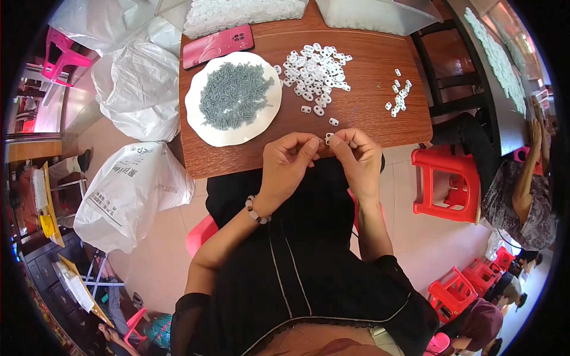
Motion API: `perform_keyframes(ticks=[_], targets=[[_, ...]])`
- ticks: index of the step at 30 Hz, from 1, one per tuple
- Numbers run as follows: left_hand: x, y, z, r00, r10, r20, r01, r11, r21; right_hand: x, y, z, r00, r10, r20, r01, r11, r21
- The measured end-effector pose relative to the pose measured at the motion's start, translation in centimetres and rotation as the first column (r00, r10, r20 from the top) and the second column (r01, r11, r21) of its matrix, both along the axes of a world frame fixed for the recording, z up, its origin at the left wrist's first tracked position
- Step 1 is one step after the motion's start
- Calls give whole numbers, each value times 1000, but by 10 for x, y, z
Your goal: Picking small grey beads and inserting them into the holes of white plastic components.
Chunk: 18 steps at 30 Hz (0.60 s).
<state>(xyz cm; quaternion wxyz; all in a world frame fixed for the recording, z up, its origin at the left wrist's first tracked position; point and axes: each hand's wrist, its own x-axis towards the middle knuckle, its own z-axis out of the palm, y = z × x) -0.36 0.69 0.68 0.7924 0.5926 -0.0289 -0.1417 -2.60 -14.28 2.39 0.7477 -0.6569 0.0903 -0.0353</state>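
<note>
Pinching the small white plastic clip (328, 138) between the fingers of the left hand (287, 163) and right hand (356, 157), just above the brown wooden counter (368, 113) edge, probably calls for a steady, aligned grip.

Small hand-assembly workshop, informal piecework setting.

Wooden tabletop (368, 113) carries a white plate (202, 127) heaped with small grey pieces (233, 95), a loose pile of white plastic parts (314, 71) and a smaller sorted batch (399, 97). Bulk white sacks (127, 196) stand on the tiled floor (415, 237) beside the seat. Red plastic stools (448, 184) serve as seating. A second long tabletop (504, 113) at right holds rows of the same white parts, with another person (522, 196) seated at it.
</note>
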Motion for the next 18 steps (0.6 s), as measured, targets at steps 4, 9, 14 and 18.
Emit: perform_keyframes(ticks=[4,9,14,18], targets=[[2,4,-1,998,-41,51,36,996,84,-2,-4,1,1000,2,-14,-3,998,-66],[1,6,2,996,-64,55,56,989,138,-5,-2,5,999,30,-12,-31,994,-101],[-2,4,2,996,-80,47,73,987,140,-7,-3,2,1000,28,-5,-28,994,-102],[-2,4,1,996,-66,55,57,986,154,-7,-2,3,999,28,-19,-31,983,-181]])
